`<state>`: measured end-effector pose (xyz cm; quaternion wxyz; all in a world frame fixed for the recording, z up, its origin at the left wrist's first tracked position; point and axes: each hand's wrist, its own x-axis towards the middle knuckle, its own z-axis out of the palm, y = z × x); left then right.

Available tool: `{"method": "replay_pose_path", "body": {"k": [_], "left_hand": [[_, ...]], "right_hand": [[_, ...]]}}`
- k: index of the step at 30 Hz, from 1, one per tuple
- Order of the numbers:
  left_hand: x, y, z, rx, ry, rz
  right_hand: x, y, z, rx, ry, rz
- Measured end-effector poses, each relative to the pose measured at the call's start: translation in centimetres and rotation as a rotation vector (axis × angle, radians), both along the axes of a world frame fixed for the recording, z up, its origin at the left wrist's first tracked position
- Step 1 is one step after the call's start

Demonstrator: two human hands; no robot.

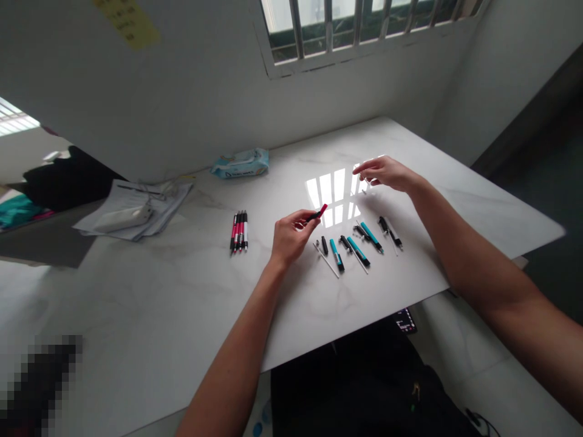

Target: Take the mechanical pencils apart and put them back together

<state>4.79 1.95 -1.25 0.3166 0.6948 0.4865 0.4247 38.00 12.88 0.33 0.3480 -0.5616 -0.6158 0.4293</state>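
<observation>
My left hand (pixel 290 235) is closed on a red-and-black pen part (pixel 317 213), holding it just above the white table (pixel 150 285). My right hand (pixel 384 172) hovers farther back near the window's bright reflection, with its fingers pinched together; what they hold, if anything, is too small to make out. Between and in front of my hands lie several teal-and-black pen parts (pixel 359 240) with thin refills and small black caps. Three assembled red-and-black pens (pixel 239 231) lie side by side to the left.
A pack of wet wipes (pixel 240 162) lies at the table's back by the wall. A stack of papers with a white object on top (pixel 132 212) sits at the back left. The table's front edge runs close to my arms, with dark items on the floor below.
</observation>
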Motion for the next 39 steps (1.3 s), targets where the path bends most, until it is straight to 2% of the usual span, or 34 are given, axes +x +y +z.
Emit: {"method": "replay_pose_path", "body": {"k": [3, 6, 10, 14, 18, 23, 27, 33, 39], "left_hand": [[0.0, 0.0, 0.0, 0.001, -0.002, 0.004], [-0.1, 0.0, -0.1, -0.011, -0.001, 0.015], [-0.1, 0.0, -0.2, -0.030, -0.005, 0.015], [-0.1, 0.0, -0.3, -0.037, -0.014, 0.006], [-0.1, -0.1, -0.3, -0.041, -0.027, 0.004], [-0.1, -0.1, -0.3, -0.046, -0.020, 0.014], [-0.2, 0.0, -0.3, -0.038, 0.005, 0.038], [-0.3, 0.0, -0.1, -0.045, -0.008, 0.051], [-0.2, 0.0, -0.1, -0.056, -0.024, 0.048]], "right_hand": [[-0.5, -0.1, 0.2, 0.055, 0.217, -0.014], [-1.3, -0.4, 0.4, 0.098, 0.338, -0.034], [-2.5, -0.9, 0.4, 0.030, 0.435, 0.071], [-4.5, -1.8, 0.7, -0.009, 0.435, 0.185], [-6.1, -3.0, 1.2, 0.019, 0.460, 0.252], [-6.6, -3.6, 1.7, 0.132, 0.350, 0.276], [-6.8, -3.8, 1.7, 0.103, 0.386, 0.341], [-7.5, -3.9, 1.3, 0.013, 0.534, 0.332], [-8.6, -3.7, 0.5, 0.082, 0.512, 0.214]]}}
